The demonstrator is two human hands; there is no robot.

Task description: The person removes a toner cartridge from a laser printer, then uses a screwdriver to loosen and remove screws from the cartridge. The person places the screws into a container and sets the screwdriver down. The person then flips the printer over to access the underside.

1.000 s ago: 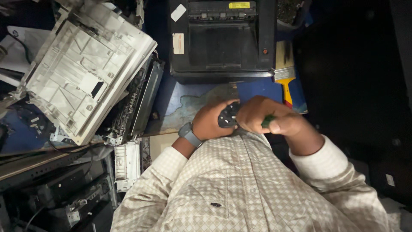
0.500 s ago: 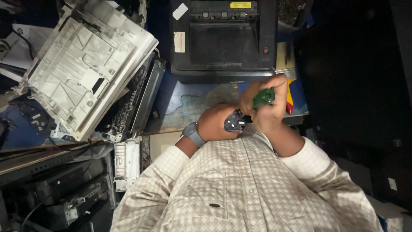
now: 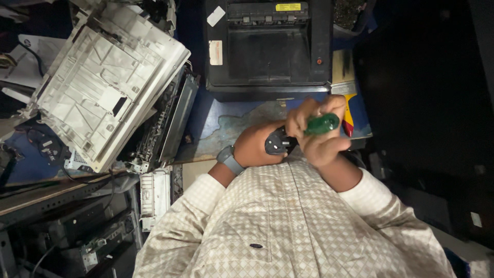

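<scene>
1. So from my feed looking down: the left hand point(image 3: 257, 146) is wrapped around a small black part point(image 3: 277, 143), looks like a chunky plug or adapter, pinned close to the chest. My guess is it's held there so it can't twist away while it gets worked on.

2. The right hand point(image 3: 316, 136) is closed tight on a green-handled screwdriver point(image 3: 321, 124). The handle sticks out to the right and the tip end points in toward the black part. I can't see the tip itself, fingers cover it.

3. Both hands sit pressed together just above the near edge of the blue worktop point(image 3: 231, 123), nothing rests on the surface. Holding it in mid-air likely gives a better angle than laying it flat.

4. Just past the hands there's a black printer point(image 3: 267, 46) sitting square on the worktop, tray side facing in.

5. Off to the left a white printer cover point(image 3: 103, 87) lies tilted against a stripped grey chassis point(image 3: 164, 128), shoved aside, probably to free the middle.

6. A yellow-and-red handled brush point(image 3: 346, 98) lies beside the black printer, within easy reach of the right hand.
</scene>
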